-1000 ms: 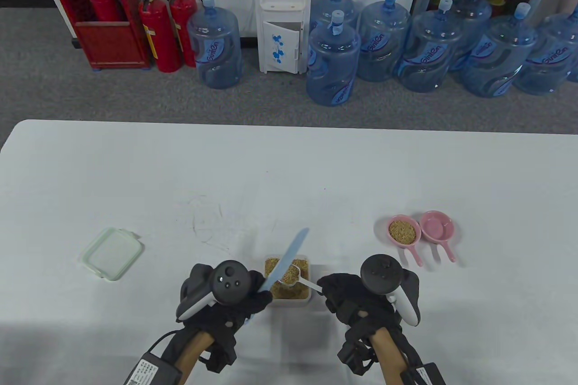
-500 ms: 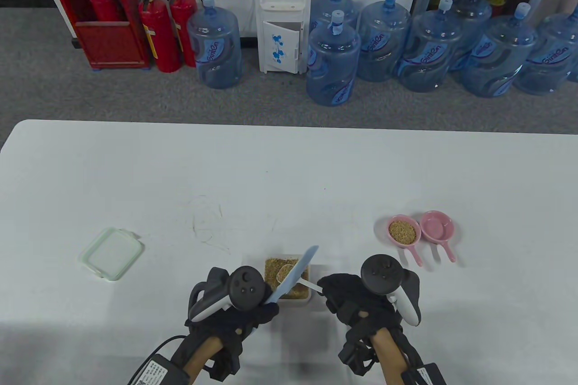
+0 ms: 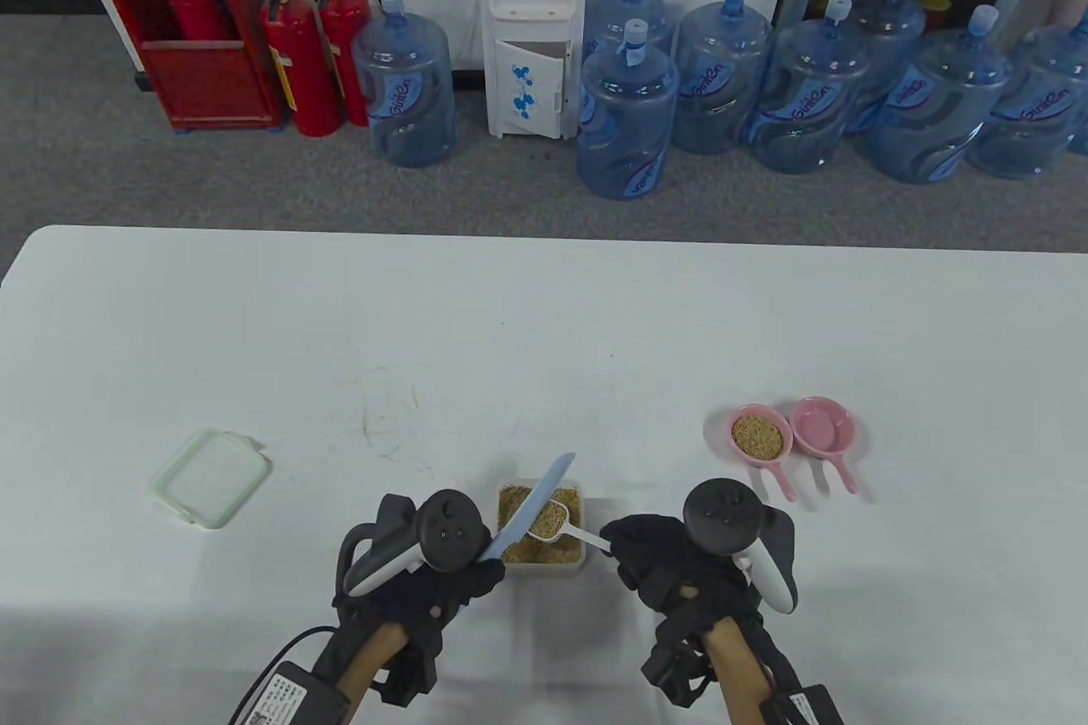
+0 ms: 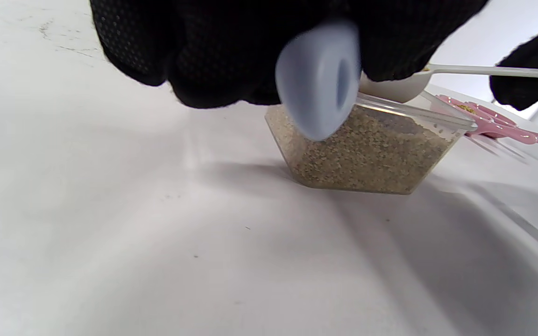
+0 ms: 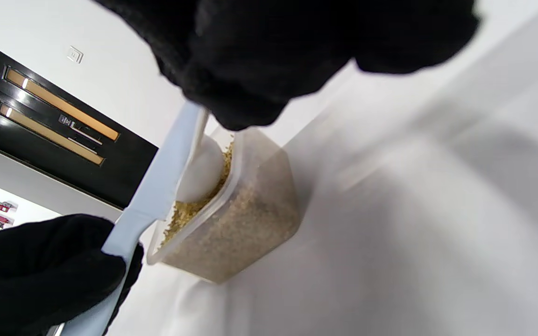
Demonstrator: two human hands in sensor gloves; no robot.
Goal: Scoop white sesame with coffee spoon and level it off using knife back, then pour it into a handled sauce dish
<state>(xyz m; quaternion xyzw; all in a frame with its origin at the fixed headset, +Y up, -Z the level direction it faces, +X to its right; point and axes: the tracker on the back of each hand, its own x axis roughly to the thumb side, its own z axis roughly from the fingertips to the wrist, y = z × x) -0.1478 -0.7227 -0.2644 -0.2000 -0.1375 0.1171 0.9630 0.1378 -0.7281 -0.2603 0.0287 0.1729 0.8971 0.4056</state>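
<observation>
Pale-blue plastic knife [image 3: 534,504] lies across the bowl of the white coffee spoon [image 3: 551,523] in the table view, both poised over the clear square tub of sesame [image 3: 541,535]; the left hand [image 3: 433,580] grips the knife handle, the right hand [image 3: 671,568] pinches the spoon's thin stem; levelling appears to be the step in hand. Two pink handled sauce dishes stand well apart to the right, the nearer dish [image 3: 762,436] already holding sesame, the farther dish [image 3: 822,427] showing none; the tub's lid [image 3: 210,478] lies well apart to the left. Left wrist view: gloved fingers curl round the knife's rounded, hollow butt [image 4: 318,79]; the spoon bowl [image 4: 392,86] sits just above the tub rim; the grain reads fine, tan and loose. Right wrist view: the flat blade [image 5: 157,189] rests against the smooth round spoon bowl [image 5: 201,170], with sesame heaped at the rim. Judged next: draw the blade clear, hold the spoon level, then carry it to a dish; tilting would likely spill grain.
</observation>
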